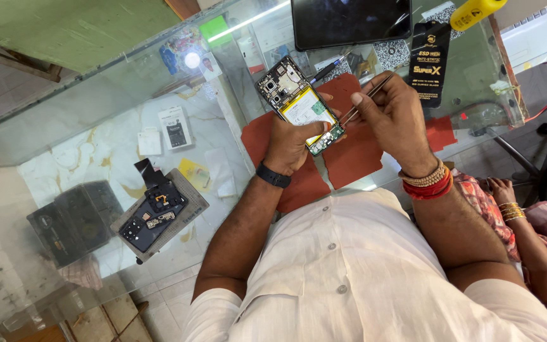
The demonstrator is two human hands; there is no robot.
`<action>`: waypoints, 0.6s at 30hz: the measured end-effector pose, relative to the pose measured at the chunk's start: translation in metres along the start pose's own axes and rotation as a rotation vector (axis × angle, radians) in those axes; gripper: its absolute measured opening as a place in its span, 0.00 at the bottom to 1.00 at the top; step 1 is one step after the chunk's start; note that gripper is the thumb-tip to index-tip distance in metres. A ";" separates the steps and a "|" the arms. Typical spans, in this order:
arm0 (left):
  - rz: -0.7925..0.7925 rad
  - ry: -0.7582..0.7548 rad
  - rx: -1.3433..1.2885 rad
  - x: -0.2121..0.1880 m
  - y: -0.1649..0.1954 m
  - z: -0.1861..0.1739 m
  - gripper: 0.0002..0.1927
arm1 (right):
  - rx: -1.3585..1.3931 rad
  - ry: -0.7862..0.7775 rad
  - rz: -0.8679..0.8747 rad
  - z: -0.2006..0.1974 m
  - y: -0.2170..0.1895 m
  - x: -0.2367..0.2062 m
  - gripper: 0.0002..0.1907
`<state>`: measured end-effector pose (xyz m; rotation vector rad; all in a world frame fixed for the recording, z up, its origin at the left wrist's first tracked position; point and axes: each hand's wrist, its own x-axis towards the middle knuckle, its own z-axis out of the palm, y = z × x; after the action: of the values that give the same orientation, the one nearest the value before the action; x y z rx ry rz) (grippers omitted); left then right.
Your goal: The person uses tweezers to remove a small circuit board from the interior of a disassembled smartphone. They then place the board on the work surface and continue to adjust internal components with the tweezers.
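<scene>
My left hand (290,142) grips an opened smartphone (296,101) with its back cover off, so the yellow-white battery and circuit board show. It is held tilted above a red mat (349,158) on the glass counter. My right hand (392,117) pinches metal tweezers (367,98), whose tips reach the lower end of the phone near the small green board. A black band sits on my left wrist, red and beaded bracelets on my right.
A dark tablet (349,22) and a black packet (427,60) lie at the counter's far side. A phone back cover with parts (154,215) rests on a pad at left, beside a black box (74,218). Another person's arm (527,228) is at right.
</scene>
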<state>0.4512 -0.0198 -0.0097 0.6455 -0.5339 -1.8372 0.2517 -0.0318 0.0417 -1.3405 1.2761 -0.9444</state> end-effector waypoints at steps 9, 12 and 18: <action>0.017 -0.041 0.007 -0.001 0.001 -0.002 0.25 | 0.094 0.008 0.018 0.002 0.001 -0.002 0.08; 0.010 -0.051 0.006 -0.002 0.001 -0.003 0.25 | 0.097 0.017 0.032 0.001 0.001 -0.002 0.07; 0.010 -0.072 0.016 -0.002 0.001 -0.003 0.25 | 0.125 0.014 0.042 0.001 0.002 -0.003 0.07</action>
<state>0.4545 -0.0186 -0.0106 0.5877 -0.5995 -1.8536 0.2515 -0.0288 0.0401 -1.2077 1.2307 -0.9901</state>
